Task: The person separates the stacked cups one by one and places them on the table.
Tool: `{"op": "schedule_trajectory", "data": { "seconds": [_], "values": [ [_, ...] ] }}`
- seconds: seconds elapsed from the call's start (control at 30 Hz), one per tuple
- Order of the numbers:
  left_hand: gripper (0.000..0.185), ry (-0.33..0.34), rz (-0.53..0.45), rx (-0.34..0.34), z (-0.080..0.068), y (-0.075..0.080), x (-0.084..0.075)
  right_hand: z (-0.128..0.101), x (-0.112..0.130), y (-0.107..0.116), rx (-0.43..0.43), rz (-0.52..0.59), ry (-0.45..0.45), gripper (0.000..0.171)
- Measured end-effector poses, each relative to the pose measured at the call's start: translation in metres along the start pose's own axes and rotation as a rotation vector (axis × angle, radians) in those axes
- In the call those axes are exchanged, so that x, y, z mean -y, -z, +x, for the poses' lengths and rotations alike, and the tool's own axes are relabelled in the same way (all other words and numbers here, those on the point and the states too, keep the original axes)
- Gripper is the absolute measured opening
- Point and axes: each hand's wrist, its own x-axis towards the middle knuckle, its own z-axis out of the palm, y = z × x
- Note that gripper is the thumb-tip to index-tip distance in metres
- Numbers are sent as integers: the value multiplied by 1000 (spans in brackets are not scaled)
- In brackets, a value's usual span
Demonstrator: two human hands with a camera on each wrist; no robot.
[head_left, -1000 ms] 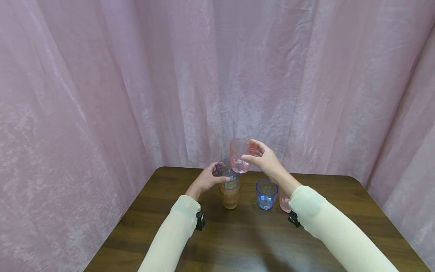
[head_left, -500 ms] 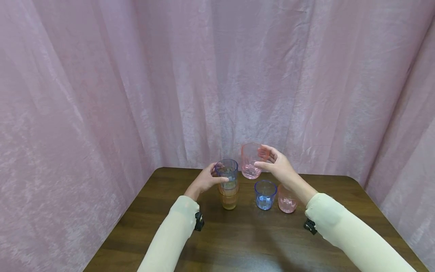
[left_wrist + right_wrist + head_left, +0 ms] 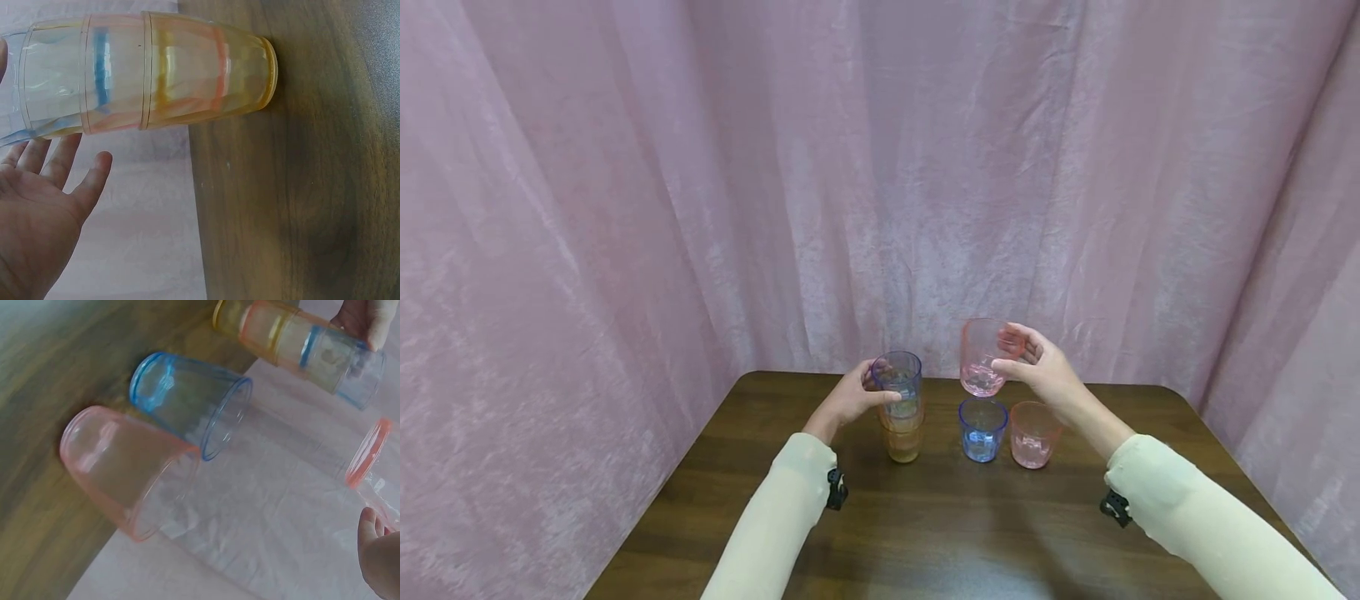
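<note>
The left hand point(image 3: 850, 398) grips the nested stack of cups point(image 3: 901, 406) standing on the tabletop point(image 3: 925, 525). To its right, the right hand point(image 3: 1041, 371) holds a pink cup point(image 3: 981, 357) aloft above the blue cup point(image 3: 982, 429). The step looks like cup-stacking; next calls for lining it up over a rim.

stack of cups point(image 3: 902, 408) on desk point(image 3: 940, 525) | lone cup point(image 3: 982, 429) right of stack | second cup point(image 3: 1033, 435) right of lone cup | held cup point(image 3: 981, 357) above lone cup
</note>
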Motion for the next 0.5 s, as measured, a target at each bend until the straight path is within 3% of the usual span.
{"op": "schedule_trajectory", "data": {
  "seconds": [0.5],
  "values": [
    [75,13,-28,34,-1,5,-1,-21,-13,40,-49,-54,-19,82]
  ]
}}
